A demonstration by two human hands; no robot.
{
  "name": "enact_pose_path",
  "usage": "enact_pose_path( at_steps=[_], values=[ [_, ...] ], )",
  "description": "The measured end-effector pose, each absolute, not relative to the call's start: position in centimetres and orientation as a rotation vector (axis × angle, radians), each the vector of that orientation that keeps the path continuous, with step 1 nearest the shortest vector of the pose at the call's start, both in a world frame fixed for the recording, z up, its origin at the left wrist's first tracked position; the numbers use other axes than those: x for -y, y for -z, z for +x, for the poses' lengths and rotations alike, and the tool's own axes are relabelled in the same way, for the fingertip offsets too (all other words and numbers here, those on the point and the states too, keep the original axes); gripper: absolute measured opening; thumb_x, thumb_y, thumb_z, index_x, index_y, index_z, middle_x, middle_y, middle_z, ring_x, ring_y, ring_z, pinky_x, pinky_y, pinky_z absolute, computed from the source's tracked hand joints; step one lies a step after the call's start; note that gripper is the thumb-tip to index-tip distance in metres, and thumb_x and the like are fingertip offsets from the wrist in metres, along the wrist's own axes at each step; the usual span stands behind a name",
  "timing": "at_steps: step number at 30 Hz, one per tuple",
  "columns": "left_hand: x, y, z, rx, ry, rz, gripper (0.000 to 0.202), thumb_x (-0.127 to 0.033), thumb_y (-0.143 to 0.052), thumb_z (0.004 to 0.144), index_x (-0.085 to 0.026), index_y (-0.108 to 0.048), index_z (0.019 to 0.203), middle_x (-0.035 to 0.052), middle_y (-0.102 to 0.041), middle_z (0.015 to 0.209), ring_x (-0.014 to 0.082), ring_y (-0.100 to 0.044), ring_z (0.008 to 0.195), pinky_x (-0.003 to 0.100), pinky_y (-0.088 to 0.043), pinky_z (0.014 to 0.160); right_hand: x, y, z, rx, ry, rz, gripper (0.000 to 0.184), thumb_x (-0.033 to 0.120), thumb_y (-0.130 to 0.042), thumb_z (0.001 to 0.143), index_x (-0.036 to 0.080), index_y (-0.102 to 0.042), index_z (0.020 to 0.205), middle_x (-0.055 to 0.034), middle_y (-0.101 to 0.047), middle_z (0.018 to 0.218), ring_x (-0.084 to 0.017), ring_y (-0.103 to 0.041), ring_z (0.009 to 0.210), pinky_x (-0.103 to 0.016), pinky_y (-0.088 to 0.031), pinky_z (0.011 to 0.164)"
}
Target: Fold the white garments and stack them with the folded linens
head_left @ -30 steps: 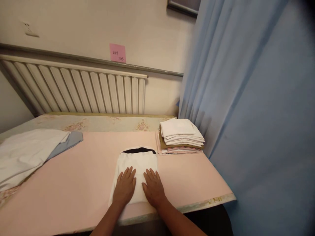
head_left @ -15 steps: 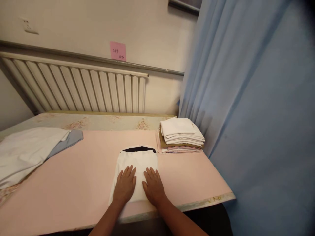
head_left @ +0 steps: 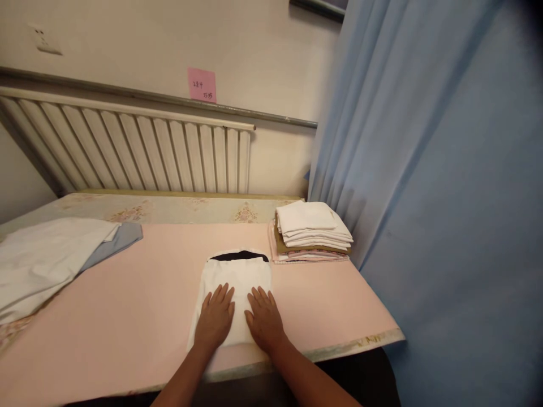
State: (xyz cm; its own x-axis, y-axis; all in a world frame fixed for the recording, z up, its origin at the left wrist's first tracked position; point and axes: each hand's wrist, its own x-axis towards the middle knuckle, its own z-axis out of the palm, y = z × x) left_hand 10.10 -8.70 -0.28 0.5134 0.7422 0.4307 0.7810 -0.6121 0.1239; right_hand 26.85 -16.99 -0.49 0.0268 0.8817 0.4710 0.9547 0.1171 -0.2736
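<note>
A white folded garment (head_left: 237, 278) with a dark band along its far edge lies flat on the pink cloth (head_left: 139, 305) near the table's front edge. My left hand (head_left: 217, 316) rests palm down on its left part, fingers stretched forward. On the right part lies my right hand (head_left: 263, 317), also flat with its fingers extended. A strip of the white fabric shows between the two hands. What is under my palms is hidden.
A stack of folded cloths (head_left: 314, 232), white on top, stands at the back right. Loose white fabric (head_left: 46, 260) and a grey-blue piece (head_left: 116, 244) lie at the left. A blue curtain (head_left: 432, 198) hangs along the right side; a radiator (head_left: 169, 150) is behind the table.
Both hands stay flat on the white garment in nearly the same place. The view has shifted very slightly.
</note>
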Motion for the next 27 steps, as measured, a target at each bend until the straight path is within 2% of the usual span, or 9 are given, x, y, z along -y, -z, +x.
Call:
enact_pose_path(
  at_steps=[10,27],
  values=[
    [8.77,0.06,10.18,1.359,0.602,-2.658,0.045,-0.032,-0.034,0.094,-0.02,-0.052,0.133,0.0077,-0.05,0.143,0.0254,-0.041,0.135,0.049,-0.031,0.111,17.06,0.26,26.85,1.883,0.196,-1.8,0.043,0.037,-0.047,0.095,0.023,-0.049,0.136,-0.0061,-0.047,0.144,-0.023,-0.032,0.139,-0.046,-0.026,0.114],
    [8.79,0.15,10.14,1.35,0.663,-2.661,0.044,-0.031,-0.035,0.094,-0.022,-0.054,0.132,0.0075,-0.051,0.142,0.0256,-0.042,0.135,0.049,-0.031,0.111,17.01,0.36,26.89,1.892,0.214,-1.809,0.044,0.038,-0.047,0.095,0.024,-0.048,0.136,-0.0059,-0.047,0.144,-0.022,-0.032,0.139,-0.045,-0.025,0.114]
  ],
)
